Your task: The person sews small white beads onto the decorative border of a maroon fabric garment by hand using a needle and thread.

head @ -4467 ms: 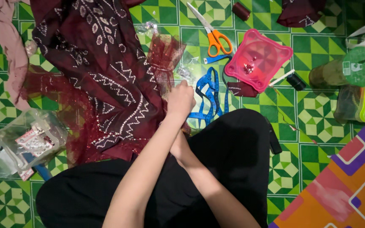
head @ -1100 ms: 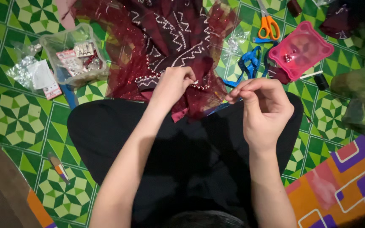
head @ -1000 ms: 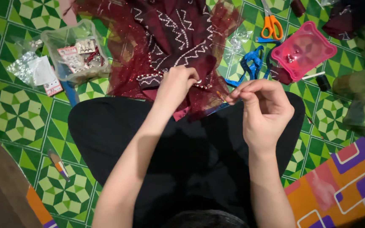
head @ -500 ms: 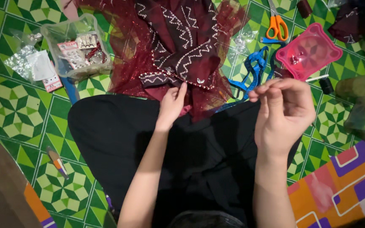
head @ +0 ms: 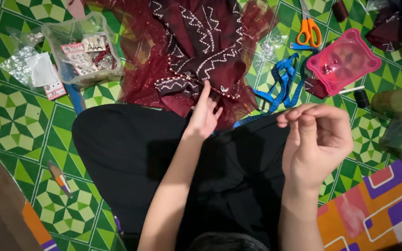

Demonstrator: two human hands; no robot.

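Person seated cross-legged on a green patterned tile floor (head: 10, 116), sewing beads onto a maroon garment (head: 196, 42) spread ahead of the knees.

Left hand (head: 205, 114) rests on the garment's near hem, fingers released and spread, index laid along the beaded edge (head: 187, 81); it pins cloth flat, grasps nothing.

Right hand (head: 319, 139) raised clear of the cloth, thumb and forefinger pinched together. Likely a needle or thread in that pinch, but too fine to make out.

Judged step: drawing a stitch taut between beads. Next move would call for bringing the pinch down to the beaded edge beside the left index, keeping the hem flat.

Around: pink tray (head: 345, 60) with a few beads, orange-handled scissors (head: 309, 25), blue tape measure (head: 282, 81), clear tub of trimmings (head: 80, 51).
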